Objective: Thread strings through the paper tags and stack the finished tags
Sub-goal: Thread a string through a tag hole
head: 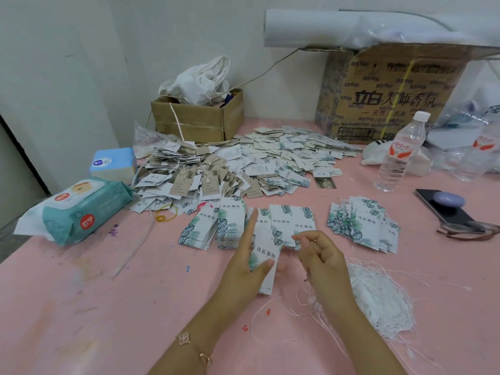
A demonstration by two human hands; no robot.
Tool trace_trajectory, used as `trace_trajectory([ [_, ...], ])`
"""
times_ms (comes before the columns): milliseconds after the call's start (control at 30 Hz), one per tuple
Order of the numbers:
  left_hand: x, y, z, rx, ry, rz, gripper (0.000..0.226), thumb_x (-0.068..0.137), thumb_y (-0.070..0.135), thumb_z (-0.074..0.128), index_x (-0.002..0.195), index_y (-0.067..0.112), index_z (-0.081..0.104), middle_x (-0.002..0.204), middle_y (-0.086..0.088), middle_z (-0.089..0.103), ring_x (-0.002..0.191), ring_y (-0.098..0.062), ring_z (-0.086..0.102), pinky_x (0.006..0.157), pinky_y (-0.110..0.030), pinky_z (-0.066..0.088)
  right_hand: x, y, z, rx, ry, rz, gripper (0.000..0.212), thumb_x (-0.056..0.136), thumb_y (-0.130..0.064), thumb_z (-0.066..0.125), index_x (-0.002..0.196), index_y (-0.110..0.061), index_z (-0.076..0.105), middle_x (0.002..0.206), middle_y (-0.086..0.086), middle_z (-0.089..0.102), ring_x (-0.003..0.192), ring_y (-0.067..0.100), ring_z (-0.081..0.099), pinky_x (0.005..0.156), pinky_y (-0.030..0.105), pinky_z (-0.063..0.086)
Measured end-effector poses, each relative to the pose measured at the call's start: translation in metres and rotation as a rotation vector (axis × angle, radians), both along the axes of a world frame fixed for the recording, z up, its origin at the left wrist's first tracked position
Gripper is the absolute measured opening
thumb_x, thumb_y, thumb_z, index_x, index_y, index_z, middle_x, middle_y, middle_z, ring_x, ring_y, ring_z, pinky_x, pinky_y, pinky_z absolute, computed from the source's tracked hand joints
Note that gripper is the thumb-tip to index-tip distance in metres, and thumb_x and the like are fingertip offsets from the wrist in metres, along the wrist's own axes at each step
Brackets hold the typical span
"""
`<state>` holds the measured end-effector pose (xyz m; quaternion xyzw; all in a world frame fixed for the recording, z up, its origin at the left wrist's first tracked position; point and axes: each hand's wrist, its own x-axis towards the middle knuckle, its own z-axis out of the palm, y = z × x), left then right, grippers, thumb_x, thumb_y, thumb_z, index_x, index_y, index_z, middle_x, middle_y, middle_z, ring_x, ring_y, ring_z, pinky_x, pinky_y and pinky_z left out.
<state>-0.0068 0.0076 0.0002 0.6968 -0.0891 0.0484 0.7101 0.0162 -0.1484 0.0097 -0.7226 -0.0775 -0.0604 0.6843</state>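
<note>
Here tag (266,255) in left grip (243,269), right grip (322,261) maybe pinching string (297,262).

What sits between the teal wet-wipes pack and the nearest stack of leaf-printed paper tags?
Head view: yellow rubber bands and a thin white strip lie there on the pink table.

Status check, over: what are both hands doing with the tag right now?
Left hand holds one tag. Right hand pinches a string near the tag's top edge. Nothing blocking; loose string pile beside right wrist.
</note>
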Motion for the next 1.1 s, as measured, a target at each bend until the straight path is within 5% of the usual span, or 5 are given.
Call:
trace_trajectory([
  [100, 0.002, 0.001, -0.005, 0.009, 0.008, -0.02, 0.084, 0.092, -0.004, 0.058, 0.149, 0.044, 0.02, 0.131, 0.041, 0.049, 0.122, 0.008, 0.051, 0.087, -0.009, 0.046, -0.001, -0.001, 0.002, -0.031, -0.072, 0.012, 0.035, 0.096, -0.009, 0.05, 0.109, -0.039, 0.063, 0.069, -0.004, 0.068, 0.06, 0.005, 0.057, 0.061, 0.011, 0.043],
  [300, 0.005, 0.002, -0.005, -0.033, 0.27, 0.025, 0.027, 0.098, 0.013, 0.056, 0.115, 0.033, 0.058, 0.094, -0.001, 0.077, 0.089, -0.019, 0.073, 0.073, -0.04, 0.056, -0.003, 0.002, 0.001, -0.036, -0.08, -0.091, 0.025, 0.092, -0.017, 0.061, 0.105, -0.036, 0.067, 0.088, -0.012, 0.075, 0.095, 0.0, 0.066, 0.078, 0.016, 0.045],
  [500, 0.004, 0.001, -0.003, -0.223, 0.262, -0.085, 0.023, 0.099, 0.014, 0.053, 0.12, 0.022, 0.057, 0.107, -0.008, 0.074, 0.089, -0.029, 0.073, 0.072, -0.036, 0.06, -0.005, 0.002, 0.001, -0.014, -0.081, -0.232, 0.02, 0.088, -0.018, 0.067, 0.086, -0.037, 0.072, 0.087, -0.012, 0.075, 0.045, 0.001, 0.047, 0.046, 0.021, 0.044],
  [900, 0.002, 0.001, -0.003, -0.181, 0.289, -0.159, 0.019, 0.098, 0.015, 0.055, 0.117, 0.018, 0.057, 0.098, -0.016, 0.074, 0.073, -0.026, 0.071, 0.07, -0.038, 0.061, -0.003, 0.001, -0.011, -0.233, -0.195, -0.129, 0.021, 0.091, -0.022, 0.062, 0.091, -0.042, 0.067, 0.076, -0.005, 0.069, 0.048, 0.016, 0.042, 0.049, 0.037, 0.04],
  [1100, 0.001, 0.001, -0.003, -0.234, 0.352, -0.237, 0.028, 0.099, 0.01, 0.052, 0.123, 0.023, 0.055, 0.104, -0.014, 0.074, 0.08, -0.027, 0.071, 0.076, -0.041, 0.06, -0.002, -0.001, -0.011, -0.258, -0.236, -0.14, 0.014, 0.09, -0.029, 0.064, 0.091, -0.043, 0.066, 0.079, -0.011, 0.07, 0.05, 0.01, 0.048, 0.049, 0.029, 0.04],
])
